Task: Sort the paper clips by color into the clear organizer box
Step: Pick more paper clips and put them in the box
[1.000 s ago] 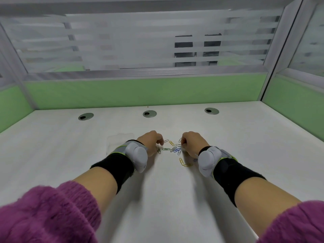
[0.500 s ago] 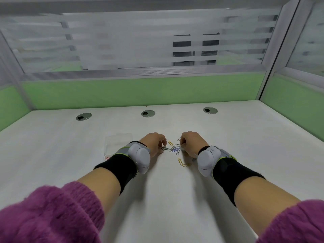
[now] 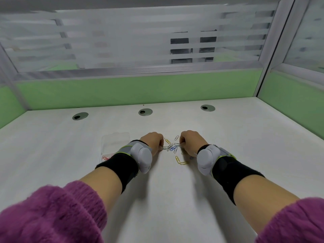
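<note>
Both hands are curled nearly closed at the paper clips (image 3: 172, 148) scattered on the table (image 3: 245, 137): the left hand (image 3: 152, 141) pinches a clip, while the right hand (image 3: 190, 142) touches the pile, its grip unclear. Since a second ago the hands have edged closer together; the clear organizer box (image 3: 114, 143) sits just left of the left wrist.

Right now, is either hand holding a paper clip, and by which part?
Cannot be told: both hands, left and right, are curled at the paper clips, fingertips hidden.
</note>
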The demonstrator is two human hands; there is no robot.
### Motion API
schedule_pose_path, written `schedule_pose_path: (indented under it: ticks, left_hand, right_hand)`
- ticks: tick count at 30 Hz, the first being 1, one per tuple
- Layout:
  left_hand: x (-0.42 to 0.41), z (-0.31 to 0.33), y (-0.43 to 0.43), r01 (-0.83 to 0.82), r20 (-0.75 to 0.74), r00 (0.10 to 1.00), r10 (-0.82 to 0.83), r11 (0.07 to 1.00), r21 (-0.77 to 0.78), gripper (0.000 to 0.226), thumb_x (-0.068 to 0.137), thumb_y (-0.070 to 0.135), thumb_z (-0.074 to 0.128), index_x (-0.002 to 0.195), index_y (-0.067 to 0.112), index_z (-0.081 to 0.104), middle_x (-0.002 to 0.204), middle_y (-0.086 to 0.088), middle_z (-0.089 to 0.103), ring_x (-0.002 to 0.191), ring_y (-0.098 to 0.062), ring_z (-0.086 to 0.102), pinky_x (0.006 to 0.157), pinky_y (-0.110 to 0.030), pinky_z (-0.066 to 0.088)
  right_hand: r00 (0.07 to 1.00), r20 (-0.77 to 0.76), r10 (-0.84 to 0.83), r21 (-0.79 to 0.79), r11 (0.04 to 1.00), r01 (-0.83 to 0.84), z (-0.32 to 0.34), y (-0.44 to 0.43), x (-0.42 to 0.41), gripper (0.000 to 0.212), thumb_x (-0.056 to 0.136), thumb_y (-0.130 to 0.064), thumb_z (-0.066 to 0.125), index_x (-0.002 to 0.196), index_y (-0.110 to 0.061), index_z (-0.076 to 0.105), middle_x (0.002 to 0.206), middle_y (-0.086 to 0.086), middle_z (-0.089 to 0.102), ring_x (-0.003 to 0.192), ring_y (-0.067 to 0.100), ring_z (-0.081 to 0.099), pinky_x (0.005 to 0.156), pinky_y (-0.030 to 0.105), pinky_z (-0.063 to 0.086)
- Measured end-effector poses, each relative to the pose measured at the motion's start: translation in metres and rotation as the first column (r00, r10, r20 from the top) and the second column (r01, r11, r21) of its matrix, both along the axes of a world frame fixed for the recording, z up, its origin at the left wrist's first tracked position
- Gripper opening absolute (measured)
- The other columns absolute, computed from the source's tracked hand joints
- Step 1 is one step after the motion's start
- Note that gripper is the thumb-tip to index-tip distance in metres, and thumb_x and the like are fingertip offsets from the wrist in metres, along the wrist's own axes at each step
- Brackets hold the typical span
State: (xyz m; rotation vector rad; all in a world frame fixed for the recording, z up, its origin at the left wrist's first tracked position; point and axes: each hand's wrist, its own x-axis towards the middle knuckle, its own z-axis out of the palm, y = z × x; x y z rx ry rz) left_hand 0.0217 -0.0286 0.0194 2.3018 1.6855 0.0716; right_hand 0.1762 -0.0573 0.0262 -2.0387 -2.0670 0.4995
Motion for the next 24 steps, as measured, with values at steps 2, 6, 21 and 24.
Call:
schedule_pose_path:
  ticks: [2, 6, 21, 24]
  left_hand:
    - [0.0, -0.001, -0.001, -0.012, -0.031, 0.999, 0.011, 1.0, -0.003, 0.022, 0.093, 0.006, 0.051, 0.111, 0.006, 0.062, 0.12, -0.01, 0.065, 0.102, -0.026, 0.058, 0.092, -0.031, 0.046]
    - [-0.001, 0.0, -0.008, -0.038, -0.034, 0.999, 0.039, 0.999, 0.039, 0.022, 0.092, 0.007, 0.049, 0.109, 0.008, 0.062, 0.119, -0.009, 0.065, 0.111, -0.029, 0.058, 0.091, -0.033, 0.046]
    - [-0.084, 0.026, -0.037, -0.154, -0.001, 0.988, 0.155, 0.984, 0.089, 0.011, 0.093, 0.009, 0.05, 0.093, 0.014, 0.059, 0.114, -0.01, 0.065, 0.095, -0.028, 0.058, 0.088, -0.036, 0.048]
    - [-0.102, 0.028, -0.046, -0.198, 0.003, 0.98, 0.198, 0.977, 0.081, 0.014, 0.092, 0.009, 0.048, 0.097, 0.011, 0.061, 0.115, -0.011, 0.065, 0.099, -0.03, 0.058, 0.088, -0.035, 0.047]
  right_hand:
    - [1.0, -0.001, -0.001, -0.006, 1.0, 0.0, 0.001, -0.001, -0.001, 0.026, 0.09, 0.001, 0.045, 0.11, -0.002, 0.063, 0.122, 0.015, 0.061, 0.113, 0.031, 0.057, 0.093, 0.038, 0.048]
    - [1.0, -0.013, 0.001, -0.009, 1.0, -0.001, 0.005, -0.002, -0.004, 0.027, 0.09, 0.001, 0.046, 0.11, -0.001, 0.063, 0.123, 0.015, 0.061, 0.114, 0.031, 0.057, 0.093, 0.037, 0.048]
    - [0.993, 0.0, 0.115, 0.044, 0.992, -0.115, 0.026, -0.014, -0.071, 0.026, 0.092, -0.001, 0.044, 0.106, -0.002, 0.066, 0.12, 0.016, 0.064, 0.105, 0.031, 0.059, 0.091, 0.036, 0.048]
    - [0.99, -0.002, 0.143, 0.045, 0.989, -0.143, 0.025, -0.017, -0.087, 0.027, 0.091, 0.0, 0.044, 0.109, 0.0, 0.064, 0.12, 0.016, 0.063, 0.111, 0.033, 0.059, 0.091, 0.038, 0.049]
